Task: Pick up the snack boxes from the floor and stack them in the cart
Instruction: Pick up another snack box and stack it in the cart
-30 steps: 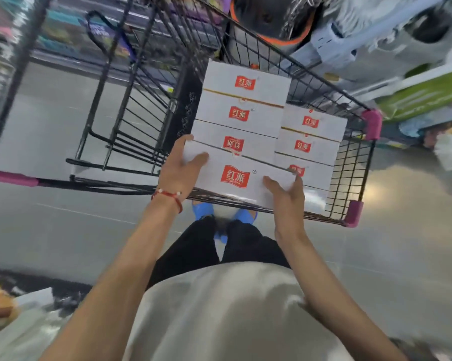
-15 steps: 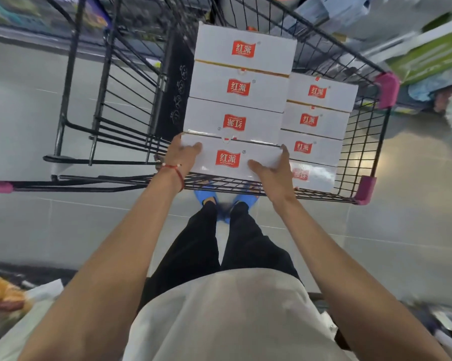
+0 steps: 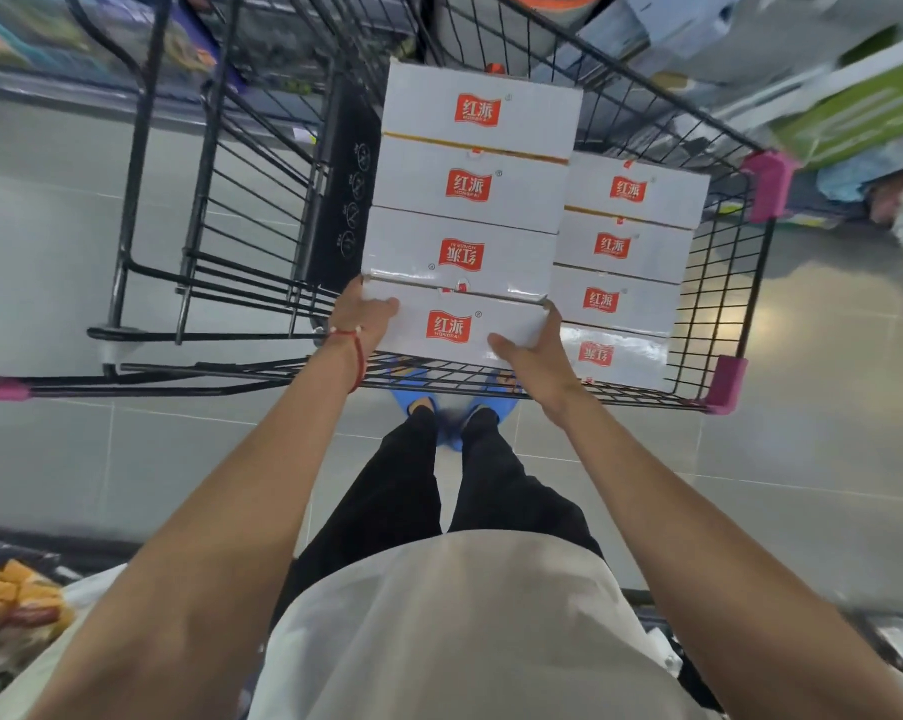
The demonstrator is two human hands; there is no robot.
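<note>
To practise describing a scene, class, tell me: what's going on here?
Someone is loading white snack boxes into a wire cart. The left hand and right hand grip the two ends of one box, held at the near end of the left row, next to three others. The right row holds four. The box is not yet released.

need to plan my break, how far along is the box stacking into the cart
Done: the cart holds a left stack of three boxes and a right stack of four. In hand: the left hand and right hand grip an eighth box against the left stack, not yet released. Left: letting go; no other boxes show on the floor.
</note>
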